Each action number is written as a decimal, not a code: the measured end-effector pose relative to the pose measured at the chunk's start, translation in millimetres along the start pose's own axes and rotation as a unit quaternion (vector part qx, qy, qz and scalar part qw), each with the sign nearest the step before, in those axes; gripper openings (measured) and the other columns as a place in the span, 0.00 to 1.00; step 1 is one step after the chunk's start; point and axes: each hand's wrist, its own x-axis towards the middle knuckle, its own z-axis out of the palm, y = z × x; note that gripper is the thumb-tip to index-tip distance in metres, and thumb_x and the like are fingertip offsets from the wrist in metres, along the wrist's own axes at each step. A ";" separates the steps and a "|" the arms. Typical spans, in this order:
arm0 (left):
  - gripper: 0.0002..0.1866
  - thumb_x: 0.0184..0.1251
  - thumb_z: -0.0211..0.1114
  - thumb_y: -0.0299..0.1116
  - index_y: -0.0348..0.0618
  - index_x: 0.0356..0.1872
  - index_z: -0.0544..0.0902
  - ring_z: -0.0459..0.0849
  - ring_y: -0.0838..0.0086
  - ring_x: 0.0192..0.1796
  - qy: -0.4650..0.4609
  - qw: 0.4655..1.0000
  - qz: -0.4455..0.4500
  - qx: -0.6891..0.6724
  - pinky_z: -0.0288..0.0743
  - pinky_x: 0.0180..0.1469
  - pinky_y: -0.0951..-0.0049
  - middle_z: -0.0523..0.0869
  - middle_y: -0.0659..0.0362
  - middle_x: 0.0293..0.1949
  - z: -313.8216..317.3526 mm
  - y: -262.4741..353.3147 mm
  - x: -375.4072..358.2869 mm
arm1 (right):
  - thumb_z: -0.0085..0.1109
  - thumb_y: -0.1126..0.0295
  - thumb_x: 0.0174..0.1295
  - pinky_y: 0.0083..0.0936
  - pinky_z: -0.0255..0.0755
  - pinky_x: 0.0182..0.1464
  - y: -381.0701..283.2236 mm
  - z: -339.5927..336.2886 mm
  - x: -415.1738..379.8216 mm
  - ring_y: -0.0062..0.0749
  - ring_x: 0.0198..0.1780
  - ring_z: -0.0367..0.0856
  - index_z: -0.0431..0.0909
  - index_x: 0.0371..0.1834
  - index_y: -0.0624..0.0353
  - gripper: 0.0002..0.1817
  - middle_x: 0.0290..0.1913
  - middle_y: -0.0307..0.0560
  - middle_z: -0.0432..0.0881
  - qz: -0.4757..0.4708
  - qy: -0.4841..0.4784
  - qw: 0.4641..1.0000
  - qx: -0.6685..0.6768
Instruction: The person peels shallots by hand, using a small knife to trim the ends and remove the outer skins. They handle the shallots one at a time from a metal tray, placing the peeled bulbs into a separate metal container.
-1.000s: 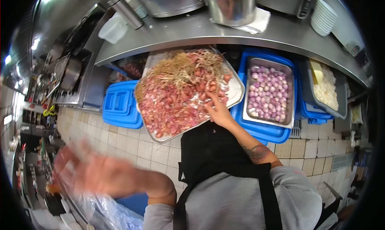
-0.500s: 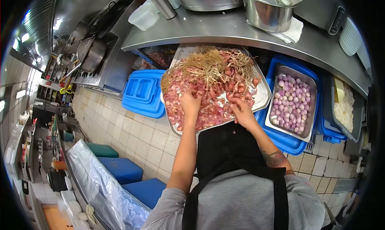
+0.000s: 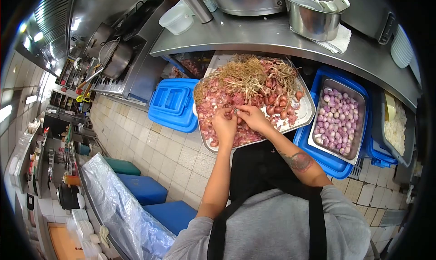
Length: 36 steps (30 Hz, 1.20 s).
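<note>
A wide metal tray (image 3: pixel 307 106) holds loose reddish shallot skins (image 3: pixel 210 106), a bunch of dried stalks (image 3: pixel 243 74) and unpeeled shallots (image 3: pixel 278 106). Over the skins, my left hand (image 3: pixel 224 125) is closed, fingertips pinched together. My right hand (image 3: pixel 252 117) meets it from the right, its fingers closed too. Whatever lies between the fingertips is small and mostly hidden; a thin dark bit shows there. To the right, peeled purple-white shallots (image 3: pixel 337 119) fill a deep steel pan (image 3: pixel 359 124), apart from both hands.
The steel pan rests in a blue bin (image 3: pixel 313 147). A steel counter (image 3: pixel 254 33) overhangs the tray's far side and carries a pot (image 3: pixel 313 22). At left is a blue lid (image 3: pixel 171 106); at far right, a grey tub (image 3: pixel 411 135) with white pieces.
My right hand has moved left from the unpeeled shallots to my left hand, and the fingertips now meet. The whole view has shifted slightly right.
</note>
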 end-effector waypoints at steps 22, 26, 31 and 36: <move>0.16 0.60 0.58 0.16 0.35 0.50 0.75 0.82 0.73 0.39 -0.058 0.803 -0.178 -0.566 0.80 0.42 0.76 0.81 0.56 0.39 -15.8 12.3 -6.9 | 0.51 0.65 0.66 0.11 0.56 0.16 -19.5 -23.6 -10.6 0.14 0.20 0.67 0.72 0.51 0.57 0.13 0.27 0.36 0.76 0.144 -0.032 0.957 0.250; 0.16 0.61 0.58 0.16 0.35 0.51 0.73 0.82 0.73 0.42 -0.052 0.789 -0.189 -0.582 0.81 0.45 0.76 0.80 0.55 0.42 -18.2 9.7 -8.4 | 0.51 0.67 0.66 0.13 0.58 0.16 -37.4 -2.4 -34.5 0.14 0.17 0.67 0.72 0.56 0.57 0.17 0.26 0.36 0.77 0.033 0.045 0.992 0.111; 0.15 0.60 0.60 0.16 0.33 0.48 0.73 0.82 0.74 0.42 -0.016 0.779 -0.179 -0.601 0.81 0.46 0.76 0.80 0.56 0.41 -21.1 30.6 -14.0 | 0.52 0.72 0.64 0.14 0.62 0.23 -53.0 12.1 -58.4 0.11 0.21 0.70 0.73 0.58 0.57 0.18 0.24 0.36 0.79 -0.103 0.055 0.992 0.047; 0.14 0.59 0.62 0.17 0.32 0.47 0.74 0.82 0.75 0.41 0.014 0.801 -0.170 -0.574 0.79 0.44 0.78 0.81 0.55 0.40 -24.3 40.4 -20.1 | 0.54 0.73 0.62 0.16 0.67 0.30 -53.3 17.3 -59.7 0.13 0.26 0.74 0.73 0.58 0.57 0.19 0.25 0.38 0.80 -0.156 0.061 0.984 0.057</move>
